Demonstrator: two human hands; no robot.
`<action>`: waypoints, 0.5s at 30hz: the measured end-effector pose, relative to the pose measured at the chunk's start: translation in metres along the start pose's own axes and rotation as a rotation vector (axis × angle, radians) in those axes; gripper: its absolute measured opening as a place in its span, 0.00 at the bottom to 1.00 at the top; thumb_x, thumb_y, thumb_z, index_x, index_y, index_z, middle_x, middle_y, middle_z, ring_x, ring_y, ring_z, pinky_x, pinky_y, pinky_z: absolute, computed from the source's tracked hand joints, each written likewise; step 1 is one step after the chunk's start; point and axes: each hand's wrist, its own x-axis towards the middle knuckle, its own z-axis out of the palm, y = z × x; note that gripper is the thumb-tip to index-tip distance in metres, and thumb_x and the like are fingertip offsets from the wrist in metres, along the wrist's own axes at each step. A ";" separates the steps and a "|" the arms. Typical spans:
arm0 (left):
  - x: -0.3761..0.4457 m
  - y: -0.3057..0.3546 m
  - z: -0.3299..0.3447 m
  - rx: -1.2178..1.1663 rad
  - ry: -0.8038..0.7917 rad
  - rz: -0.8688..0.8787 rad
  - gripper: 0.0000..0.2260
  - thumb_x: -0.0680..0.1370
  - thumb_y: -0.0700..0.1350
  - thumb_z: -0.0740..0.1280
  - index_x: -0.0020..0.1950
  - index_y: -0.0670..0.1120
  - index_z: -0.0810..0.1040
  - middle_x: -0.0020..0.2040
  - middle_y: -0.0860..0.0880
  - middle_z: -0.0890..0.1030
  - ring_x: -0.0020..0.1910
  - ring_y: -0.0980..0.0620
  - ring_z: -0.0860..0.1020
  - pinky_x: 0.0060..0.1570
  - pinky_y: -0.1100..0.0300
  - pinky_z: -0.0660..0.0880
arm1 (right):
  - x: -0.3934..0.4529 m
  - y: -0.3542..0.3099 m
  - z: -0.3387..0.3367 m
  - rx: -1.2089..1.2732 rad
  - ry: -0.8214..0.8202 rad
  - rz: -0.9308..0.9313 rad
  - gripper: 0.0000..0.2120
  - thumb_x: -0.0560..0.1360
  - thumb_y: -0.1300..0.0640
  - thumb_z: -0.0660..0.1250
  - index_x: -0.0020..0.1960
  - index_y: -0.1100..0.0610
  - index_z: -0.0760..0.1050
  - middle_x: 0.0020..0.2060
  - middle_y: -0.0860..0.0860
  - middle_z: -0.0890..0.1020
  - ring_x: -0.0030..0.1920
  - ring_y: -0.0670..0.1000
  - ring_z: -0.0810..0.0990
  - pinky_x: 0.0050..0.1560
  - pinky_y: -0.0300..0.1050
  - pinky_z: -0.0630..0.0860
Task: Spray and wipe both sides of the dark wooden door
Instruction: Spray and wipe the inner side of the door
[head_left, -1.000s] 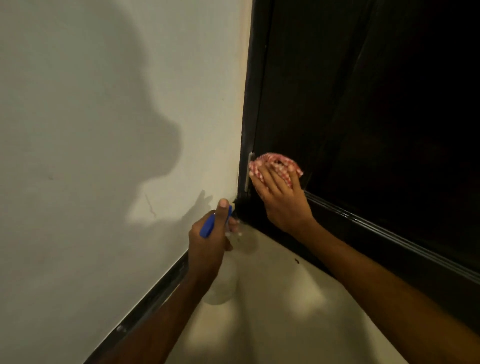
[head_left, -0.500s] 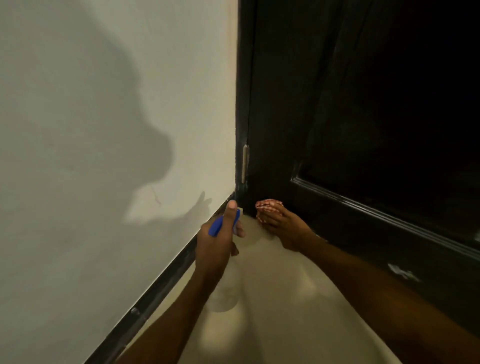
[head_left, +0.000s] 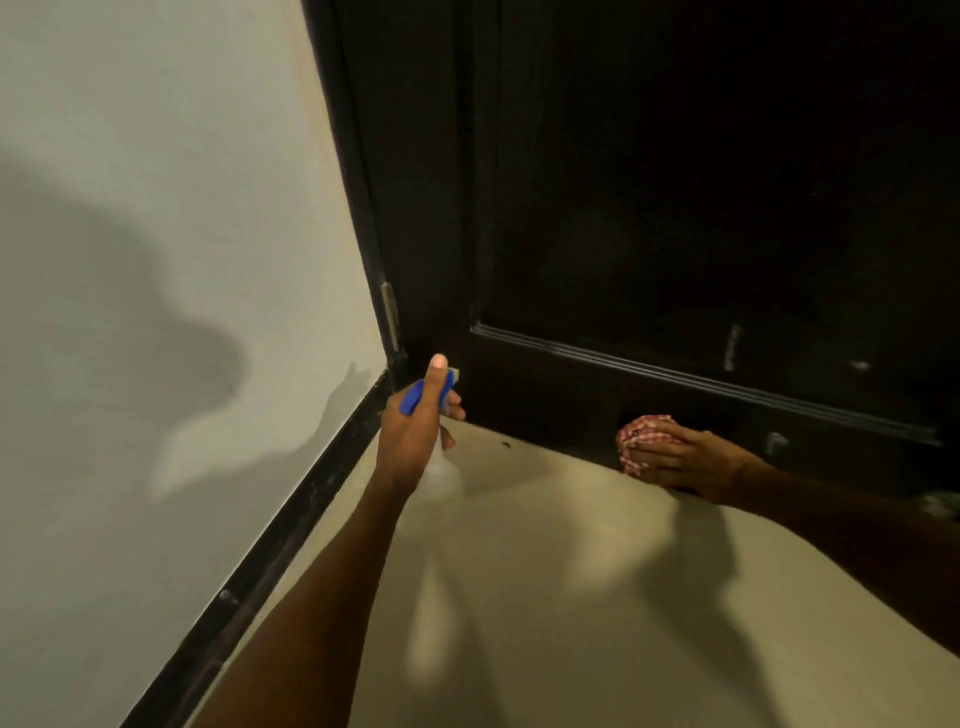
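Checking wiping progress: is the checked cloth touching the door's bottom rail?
Touching. The head view shows the right hand pressing the checked cloth against the door.

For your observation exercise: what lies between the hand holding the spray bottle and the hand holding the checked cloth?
In the head view, only bare floor and the door bottom rail lie between the left hand on the spray bottle and the right hand gripping the cloth.

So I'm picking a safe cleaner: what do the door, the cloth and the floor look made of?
The door looks like dark stained wood with a slight sheen along its panel moulding. The cloth under the right hand seems a soft woven fabric, red-and-white checked and bunched. The floor looks like smooth cream tile or stone, faintly glossy.
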 end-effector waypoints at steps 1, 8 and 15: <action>-0.006 -0.001 0.004 0.012 -0.019 -0.007 0.29 0.74 0.68 0.60 0.49 0.43 0.81 0.42 0.44 0.83 0.41 0.47 0.82 0.40 0.52 0.78 | -0.004 0.001 -0.005 -0.035 -0.004 -0.009 0.43 0.78 0.67 0.63 0.82 0.53 0.39 0.81 0.55 0.41 0.80 0.59 0.37 0.66 0.62 0.25; -0.041 0.007 0.015 0.042 -0.010 0.029 0.31 0.74 0.70 0.58 0.50 0.43 0.82 0.43 0.44 0.84 0.42 0.48 0.83 0.38 0.57 0.80 | 0.048 0.017 -0.067 0.060 0.124 0.050 0.39 0.80 0.58 0.63 0.82 0.50 0.43 0.81 0.52 0.42 0.80 0.57 0.38 0.70 0.65 0.25; -0.051 0.029 -0.009 -0.045 0.096 0.097 0.28 0.74 0.69 0.59 0.51 0.47 0.83 0.41 0.45 0.84 0.38 0.52 0.82 0.35 0.57 0.78 | 0.128 0.059 -0.193 0.218 0.434 0.335 0.36 0.82 0.50 0.57 0.81 0.51 0.37 0.80 0.55 0.37 0.79 0.58 0.33 0.72 0.61 0.26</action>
